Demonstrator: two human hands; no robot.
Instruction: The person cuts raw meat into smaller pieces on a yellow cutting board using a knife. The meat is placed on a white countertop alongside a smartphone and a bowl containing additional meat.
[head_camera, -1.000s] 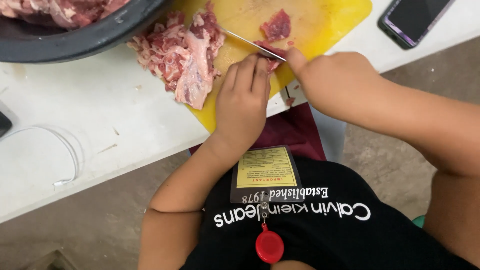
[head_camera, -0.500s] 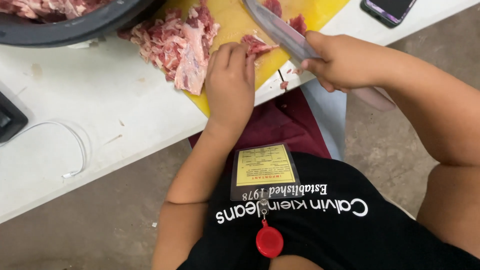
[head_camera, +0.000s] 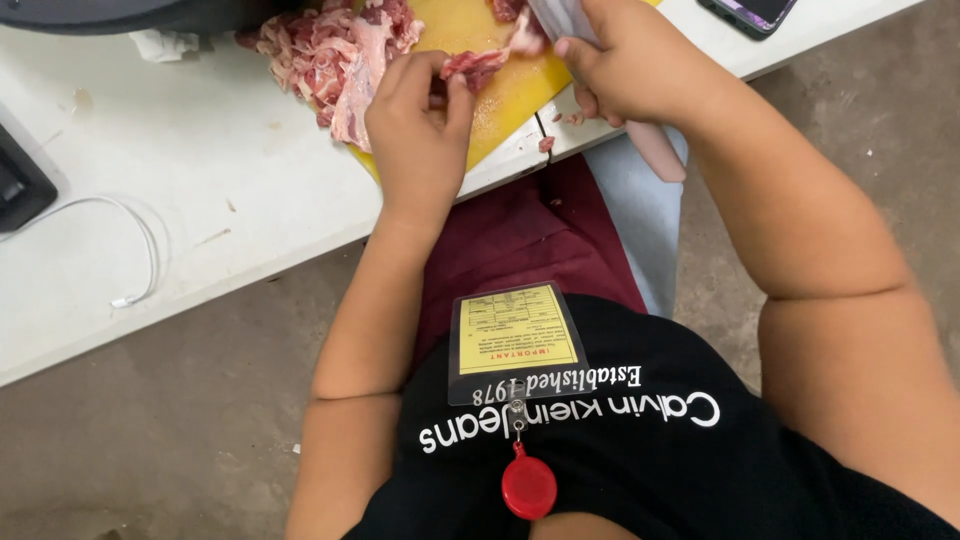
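My left hand (head_camera: 418, 130) pinches a meat strip (head_camera: 478, 66), its length running left-right on the yellow cutting board (head_camera: 500, 100); my right hand (head_camera: 625, 62) fists around the knife (head_camera: 560, 15).

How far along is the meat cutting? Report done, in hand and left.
Done: a pile of cut meat lies on the yellow cutting board. In hand: the left hand pinches a small meat strip, while the right hand grips the knife above it. Left: that strip at least; the board's far end is out of view.
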